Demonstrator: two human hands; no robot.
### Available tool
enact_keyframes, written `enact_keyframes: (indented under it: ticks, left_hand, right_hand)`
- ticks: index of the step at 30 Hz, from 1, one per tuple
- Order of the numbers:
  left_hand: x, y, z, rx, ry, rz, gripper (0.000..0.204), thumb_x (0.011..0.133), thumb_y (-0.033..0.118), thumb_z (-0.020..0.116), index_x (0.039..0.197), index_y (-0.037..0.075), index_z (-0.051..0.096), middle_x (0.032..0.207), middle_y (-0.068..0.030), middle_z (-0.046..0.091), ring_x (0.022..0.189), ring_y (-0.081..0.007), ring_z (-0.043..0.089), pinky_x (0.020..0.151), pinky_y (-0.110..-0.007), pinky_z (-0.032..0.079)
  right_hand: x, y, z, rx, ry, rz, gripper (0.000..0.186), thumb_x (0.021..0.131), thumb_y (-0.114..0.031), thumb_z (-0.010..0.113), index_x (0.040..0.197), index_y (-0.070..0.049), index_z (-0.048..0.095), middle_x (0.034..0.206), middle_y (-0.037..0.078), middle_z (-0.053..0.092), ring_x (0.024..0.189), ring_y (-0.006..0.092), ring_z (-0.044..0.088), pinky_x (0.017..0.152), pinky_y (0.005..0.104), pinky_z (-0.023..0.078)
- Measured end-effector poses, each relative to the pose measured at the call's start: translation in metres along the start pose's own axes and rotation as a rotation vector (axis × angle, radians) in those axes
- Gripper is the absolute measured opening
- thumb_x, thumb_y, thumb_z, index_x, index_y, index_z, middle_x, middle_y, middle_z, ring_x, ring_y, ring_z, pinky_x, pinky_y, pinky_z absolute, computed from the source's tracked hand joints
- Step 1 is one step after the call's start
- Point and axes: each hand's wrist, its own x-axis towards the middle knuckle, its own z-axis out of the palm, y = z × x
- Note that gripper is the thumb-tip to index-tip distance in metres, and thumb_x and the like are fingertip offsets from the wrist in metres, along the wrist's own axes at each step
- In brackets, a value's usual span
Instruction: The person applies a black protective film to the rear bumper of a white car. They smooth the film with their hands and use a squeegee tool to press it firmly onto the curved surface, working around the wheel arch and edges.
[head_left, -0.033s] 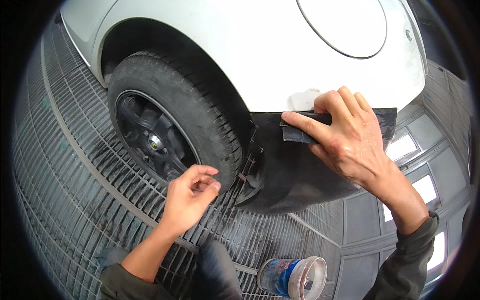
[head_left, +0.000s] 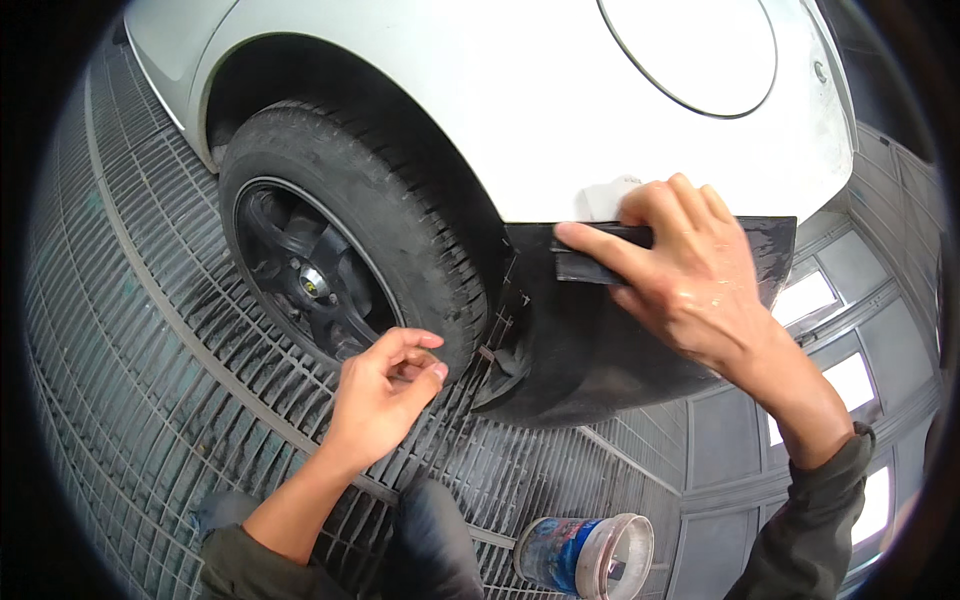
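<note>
My right hand [head_left: 690, 275] is wet and presses a folded piece of black sandpaper [head_left: 588, 267] flat on the black bumper corner [head_left: 600, 350], just below the white car body panel [head_left: 480, 110]. The index finger stretches along the sandpaper's upper edge, and the palm hides the rest of it. My left hand [head_left: 385, 395] hovers in front of the black wheel [head_left: 315, 265], fingers loosely curled and thumb apart, holding nothing. A pale grey patch [head_left: 605, 200] shows on the panel just above the sandpaper.
A round fuel flap [head_left: 690, 50] sits in the panel above. Below the bumper, a bucket [head_left: 565, 555] with a blue print stands on the metal floor grating [head_left: 240, 440]. Grey wall panels with bright lights [head_left: 820, 400] rise at right. My knee [head_left: 430, 540] is at the bottom.
My right hand and the sandpaper have slid slightly left along the bumper's upper edge. My left hand stays nearly in place.
</note>
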Motion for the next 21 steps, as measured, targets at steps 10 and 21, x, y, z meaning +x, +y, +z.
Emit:
enact_keyframes:
  ticks: [10,21]
  left_hand:
    - [-0.001,0.001,0.004,-0.002,-0.012,-0.008,0.03,0.095,0.005,0.077,0.123,0.0,0.069,0.095,-0.0053,0.077,0.084,-0.0092,0.068,0.08,-0.028,0.057]
    - [-0.002,-0.015,-0.01,0.232,-0.029,0.055,0.032,0.095,0.007,0.078,0.126,0.001,0.069,0.098,-0.0075,0.079,0.087,-0.0122,0.071,0.08,-0.029,0.059]
  right_hand:
    - [0.009,-0.009,0.015,0.024,-0.002,0.003,0.07,0.071,-0.02,0.084,0.14,-0.028,0.073,0.108,0.004,0.056,0.097,0.0227,0.053,0.083,0.0371,0.042]
    - [0.008,0.001,0.0,-0.026,0.043,-0.039,0.057,0.077,-0.024,0.079,0.134,-0.023,0.075,0.103,0.004,0.055,0.095,0.0221,0.056,0.08,0.0363,0.044]
